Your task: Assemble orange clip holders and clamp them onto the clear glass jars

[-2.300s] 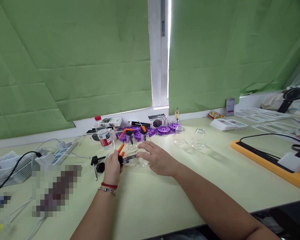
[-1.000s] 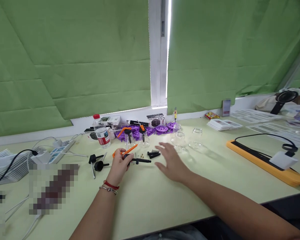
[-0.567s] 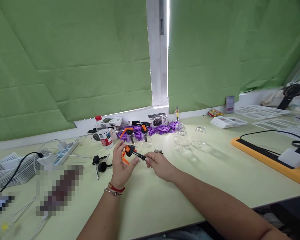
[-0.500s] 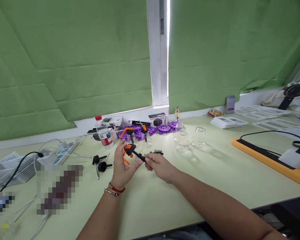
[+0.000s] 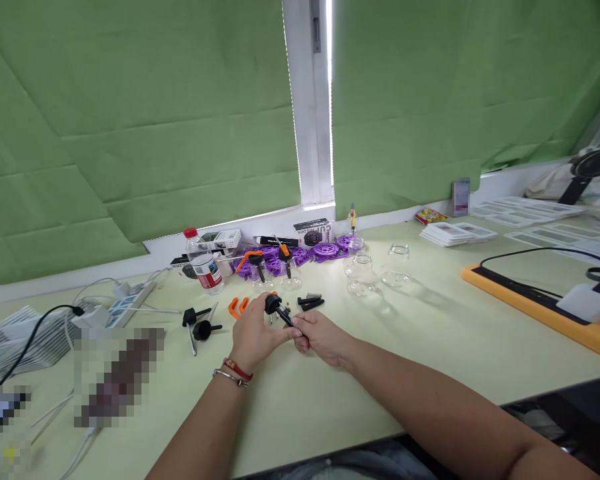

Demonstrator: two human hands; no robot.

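Observation:
Both hands meet over the table on one black pump-like part (image 5: 274,305), which has a round cap and a narrow stem. My left hand (image 5: 255,337) is closed around its cap end, with the thumb reaching along the stem. The lower end of the stem is pinched in my right hand (image 5: 323,335), whose fingers partly hide it. Orange curved pieces (image 5: 239,307) lie just beyond my left hand. Small black pieces and a spring (image 5: 311,301) rest behind my right hand. To the left are similar black capped parts (image 5: 207,330) with thin metal rods.
Clear glass jars (image 5: 362,277) stand at the back centre, near purple plastic pieces (image 5: 326,251). A red-capped bottle (image 5: 203,263) is at the back left, beside a power strip (image 5: 131,303). An orange-and-black case (image 5: 540,310) lies on the right, with white cards (image 5: 445,235) behind it.
The orange top of the held part no longer shows; its black round cap now faces up. My left fingers have closed in around it. The view has shifted slightly.

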